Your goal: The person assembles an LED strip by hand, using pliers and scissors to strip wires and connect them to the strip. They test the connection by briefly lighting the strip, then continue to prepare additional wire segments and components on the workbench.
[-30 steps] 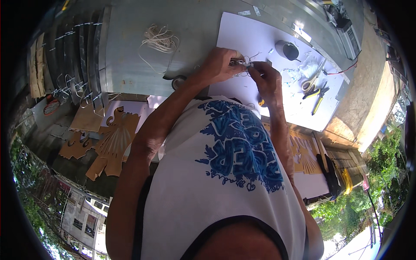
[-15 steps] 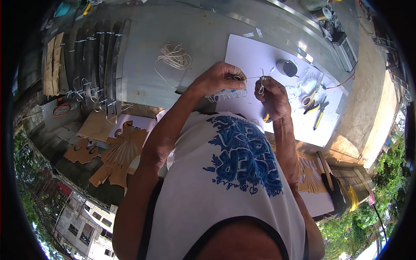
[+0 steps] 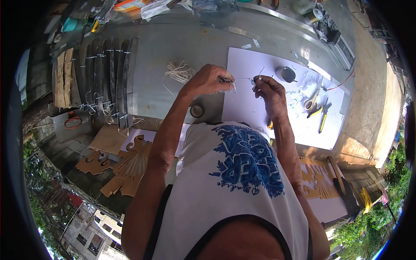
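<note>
My left hand (image 3: 209, 79) is closed around a looped bundle of thin white cord (image 3: 234, 89). A single strand (image 3: 242, 79) arcs from it across to my right hand (image 3: 269, 89). The right thumb and fingers are pinched on that strand, and a short end sticks up above them. A small pale piece shows at the right fingertips, too small to name. Beyond my left hand lies a loose hank of white cord (image 3: 179, 71) on the grey metal table (image 3: 151, 97). Below that hand sits a roll of tape (image 3: 197, 111).
A white sheet (image 3: 242, 106) bears a dark round roll (image 3: 285, 73), scissors (image 3: 310, 103) and yellow-black pliers (image 3: 323, 119). Dark strips with wires (image 3: 104, 73) lie at the left. Cut brown fan-shaped panels (image 3: 134, 162) are below the table's near edge. A grey box-shaped device (image 3: 340, 48) stands far right.
My two hands have drawn slightly apart in the picture, and the strand between them is longer and slacker. The tape roll has come into view beneath my left arm. The head view has tilted farther up.
</note>
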Demonstrator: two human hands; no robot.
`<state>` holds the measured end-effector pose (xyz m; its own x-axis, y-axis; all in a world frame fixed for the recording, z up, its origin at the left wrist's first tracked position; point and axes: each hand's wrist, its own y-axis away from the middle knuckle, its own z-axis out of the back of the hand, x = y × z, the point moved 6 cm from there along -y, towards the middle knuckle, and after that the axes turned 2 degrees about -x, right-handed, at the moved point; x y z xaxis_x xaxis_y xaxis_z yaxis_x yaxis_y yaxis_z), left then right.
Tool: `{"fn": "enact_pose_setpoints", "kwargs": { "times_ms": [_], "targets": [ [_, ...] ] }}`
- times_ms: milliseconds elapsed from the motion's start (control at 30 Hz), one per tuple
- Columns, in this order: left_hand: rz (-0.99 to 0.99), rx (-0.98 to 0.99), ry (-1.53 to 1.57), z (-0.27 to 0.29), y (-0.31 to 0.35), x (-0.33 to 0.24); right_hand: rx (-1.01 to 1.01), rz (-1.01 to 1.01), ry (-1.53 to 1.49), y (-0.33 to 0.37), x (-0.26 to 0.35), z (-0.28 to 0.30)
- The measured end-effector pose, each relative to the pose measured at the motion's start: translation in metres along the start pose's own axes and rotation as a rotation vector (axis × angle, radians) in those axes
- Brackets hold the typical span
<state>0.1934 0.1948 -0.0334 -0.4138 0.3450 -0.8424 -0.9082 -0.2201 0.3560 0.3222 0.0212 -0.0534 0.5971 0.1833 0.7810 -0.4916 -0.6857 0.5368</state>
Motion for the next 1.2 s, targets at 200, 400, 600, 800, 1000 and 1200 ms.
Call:
{"fn": "enact_pose_setpoints", "kwargs": {
  "times_ms": [200, 400, 600, 800, 1000, 1200],
  "targets": [
    [0.011, 0.068, 0.185, -0.023, 0.000, 0.009, -0.033, 0.048, -0.374, -0.001, -0.019, 0.018],
    [0.193, 0.065, -0.004, -0.036, 0.001, 0.001, -0.077, 0.153, -0.150, 0.011, -0.012, 0.027],
    [-0.049, -0.039, 0.300, -0.055, -0.015, -0.023, -0.047, 0.181, -0.102, 0.019, -0.003, 0.019],
    [-0.386, -0.274, -0.008, -0.070, -0.013, -0.019, -0.094, 0.216, -0.173, 0.025, -0.003, 0.034],
    [-0.019, -0.107, 0.299, -0.083, -0.027, -0.018, -0.145, 0.254, -0.290, 0.029, -0.007, 0.057],
    [0.001, -0.093, 0.253, -0.090, -0.034, -0.016, -0.148, 0.289, -0.288, 0.027, -0.001, 0.077]
  ]
}}
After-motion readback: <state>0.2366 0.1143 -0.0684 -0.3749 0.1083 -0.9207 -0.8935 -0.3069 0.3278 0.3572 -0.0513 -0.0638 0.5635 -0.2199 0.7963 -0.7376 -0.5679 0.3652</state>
